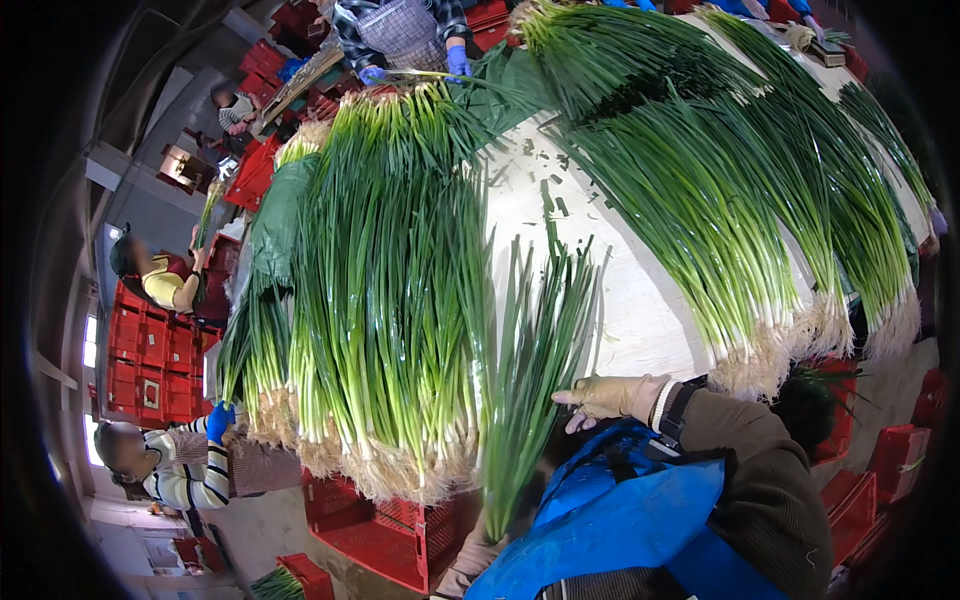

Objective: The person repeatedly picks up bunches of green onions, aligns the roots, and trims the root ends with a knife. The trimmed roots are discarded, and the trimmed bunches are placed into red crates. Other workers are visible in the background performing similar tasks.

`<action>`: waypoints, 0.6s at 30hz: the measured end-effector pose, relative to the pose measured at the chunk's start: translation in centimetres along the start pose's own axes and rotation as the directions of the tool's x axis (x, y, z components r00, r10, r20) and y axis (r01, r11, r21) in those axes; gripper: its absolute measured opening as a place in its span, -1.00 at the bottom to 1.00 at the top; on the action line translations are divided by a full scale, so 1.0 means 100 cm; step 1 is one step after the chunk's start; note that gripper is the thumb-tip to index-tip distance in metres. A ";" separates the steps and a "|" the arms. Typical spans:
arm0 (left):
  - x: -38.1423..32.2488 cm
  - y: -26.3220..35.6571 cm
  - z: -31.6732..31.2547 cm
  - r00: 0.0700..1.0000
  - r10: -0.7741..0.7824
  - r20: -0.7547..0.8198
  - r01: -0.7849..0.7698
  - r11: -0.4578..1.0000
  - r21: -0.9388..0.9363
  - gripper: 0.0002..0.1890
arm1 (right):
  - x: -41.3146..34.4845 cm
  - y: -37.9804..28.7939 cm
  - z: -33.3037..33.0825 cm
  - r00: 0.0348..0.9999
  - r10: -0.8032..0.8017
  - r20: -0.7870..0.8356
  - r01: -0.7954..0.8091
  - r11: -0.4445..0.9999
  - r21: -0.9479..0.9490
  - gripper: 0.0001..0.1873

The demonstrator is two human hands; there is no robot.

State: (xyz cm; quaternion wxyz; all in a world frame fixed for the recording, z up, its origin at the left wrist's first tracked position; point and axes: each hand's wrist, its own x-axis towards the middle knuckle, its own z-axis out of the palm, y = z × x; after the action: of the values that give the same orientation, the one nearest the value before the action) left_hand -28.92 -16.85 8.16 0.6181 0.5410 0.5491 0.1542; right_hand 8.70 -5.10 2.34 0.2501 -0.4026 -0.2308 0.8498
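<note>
My left hand point(474, 559), in a pale glove and partly cut off at the bottom, grips the lower end of a bunch of green onions point(529, 405). The bunch stands tilted, its dark leaf tips reaching over the white tabletop point(645, 322). My right hand point(604, 397), gloved with a strap at the wrist, is just right of these leaves. Its index finger extends towards them, and I cannot tell whether it touches. Left of the bunch lies a thick row of green onions point(390, 300), roots hanging over the table's near edge. Another pile point(697, 232) lies at the right.
A red plastic crate point(375, 525) stands below the table's near edge. Across the table, a person's blue-gloved hands point(457, 64) hold a stalk. At the left, a person's blue-gloved hand point(220, 422) touches onions. Cut leaf scraps point(555, 195) litter the tabletop.
</note>
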 end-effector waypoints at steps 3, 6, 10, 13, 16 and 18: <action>0.009 -0.018 0.006 0.999 -0.042 0.009 0.042 0.999 0.013 -0.17 | 0.006 -0.002 -0.002 0.995 -0.091 -0.040 0.095 0.988 0.122 -0.28; 0.022 -0.037 0.005 0.995 -0.093 0.037 0.092 0.995 0.024 -0.17 | 0.011 -0.012 -0.003 0.989 -0.057 -0.138 0.080 0.983 0.167 -0.43; 0.046 -0.056 0.006 0.986 -0.148 0.081 0.146 0.989 0.031 -0.16 | 0.011 -0.038 -0.012 0.948 -0.081 -0.308 0.097 0.995 0.035 -0.33; 0.065 -0.064 0.008 0.980 -0.162 0.112 0.158 0.987 0.039 -0.16 | 0.014 -0.055 -0.019 0.872 -0.167 -0.460 0.228 0.970 0.080 -0.34; 0.075 -0.067 0.007 0.977 -0.169 0.128 0.165 0.985 0.040 -0.16 | 0.020 -0.070 -0.032 0.885 -0.198 -0.422 0.280 0.949 0.143 -0.42; 0.078 -0.069 0.005 0.975 -0.178 0.133 0.174 0.984 0.036 -0.16 | 0.027 -0.075 -0.042 0.883 -0.195 -0.427 0.315 0.921 0.231 -0.57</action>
State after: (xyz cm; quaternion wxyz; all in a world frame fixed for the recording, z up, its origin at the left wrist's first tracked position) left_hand -28.54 -13.49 -1.68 0.6585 0.5070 0.5535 0.0552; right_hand 12.36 3.14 2.82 0.4590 -0.4900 -0.0981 0.7345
